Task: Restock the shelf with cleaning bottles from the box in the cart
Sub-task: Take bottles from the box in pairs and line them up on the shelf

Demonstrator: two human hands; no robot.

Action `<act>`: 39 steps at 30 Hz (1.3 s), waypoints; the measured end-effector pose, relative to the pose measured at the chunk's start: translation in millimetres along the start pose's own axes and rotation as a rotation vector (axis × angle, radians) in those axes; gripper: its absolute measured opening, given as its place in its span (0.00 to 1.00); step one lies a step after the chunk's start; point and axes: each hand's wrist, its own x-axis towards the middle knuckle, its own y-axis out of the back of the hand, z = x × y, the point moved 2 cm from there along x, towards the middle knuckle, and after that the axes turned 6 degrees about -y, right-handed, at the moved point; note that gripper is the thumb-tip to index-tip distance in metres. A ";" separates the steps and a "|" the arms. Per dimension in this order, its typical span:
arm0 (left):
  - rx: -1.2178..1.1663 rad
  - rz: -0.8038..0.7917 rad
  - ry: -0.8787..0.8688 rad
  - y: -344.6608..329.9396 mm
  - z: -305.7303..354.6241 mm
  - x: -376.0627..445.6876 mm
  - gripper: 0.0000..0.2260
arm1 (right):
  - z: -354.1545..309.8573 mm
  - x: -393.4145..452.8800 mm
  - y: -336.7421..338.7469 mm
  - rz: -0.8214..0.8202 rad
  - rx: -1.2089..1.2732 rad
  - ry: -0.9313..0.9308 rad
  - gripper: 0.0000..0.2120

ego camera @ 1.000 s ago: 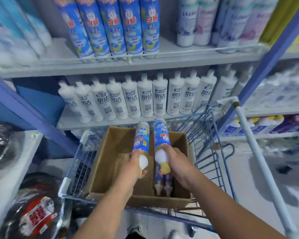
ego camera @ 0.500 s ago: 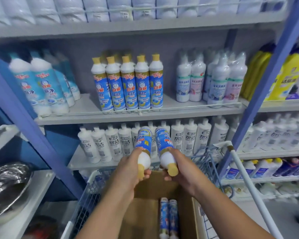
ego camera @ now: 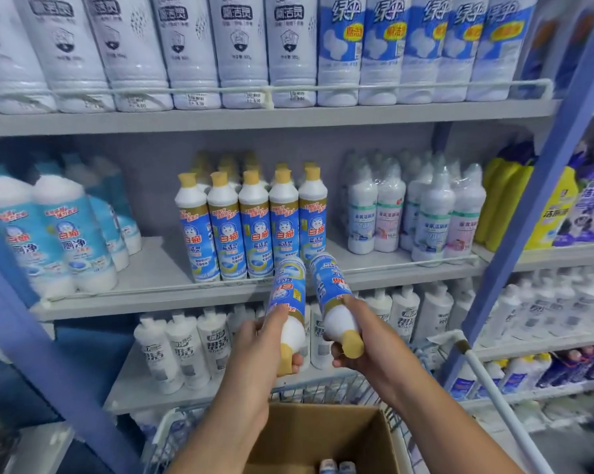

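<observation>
My left hand (ego camera: 259,348) grips the white neck of a blue-labelled cleaning bottle (ego camera: 286,290) with a yellow cap. My right hand (ego camera: 369,340) grips a second identical bottle (ego camera: 330,285) the same way. Both bottles point base-first up at the middle shelf (ego camera: 158,278), their bases just in front of a row of matching yellow-capped bottles (ego camera: 251,227). The cardboard box (ego camera: 353,436) sits in the cart (ego camera: 353,388) below my wrists, with two more bottle caps (ego camera: 336,466) showing at its bottom.
A wire rail runs along the shelf's front edge. Light-blue bottles (ego camera: 59,241) stand at left, wrapped white bottles (ego camera: 418,213) at right, with bare shelf on either side of the matching row. A blue upright post (ego camera: 542,213) and the cart handle (ego camera: 494,398) are at right.
Both hands have lifted the two bottles out of the box and up toward the middle shelf. My view has tilted upward, so the box now lies at the bottom edge.
</observation>
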 end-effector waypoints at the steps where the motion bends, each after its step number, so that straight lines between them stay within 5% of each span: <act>1: 0.001 0.005 -0.003 -1.7 0.2 1.6 0.16 | -1.2 1.9 0.3 -0.003 -0.006 -0.003 0.21; 26: 0.059 0.052 0.055 -27.7 -10.2 48.4 0.28 | -16.6 35.9 8.4 -0.098 -0.106 -0.016 0.25; 39: 0.077 -0.032 0.109 -28.4 8.5 58.9 0.22 | -25.5 48.1 2.1 -0.109 -0.115 -0.025 0.27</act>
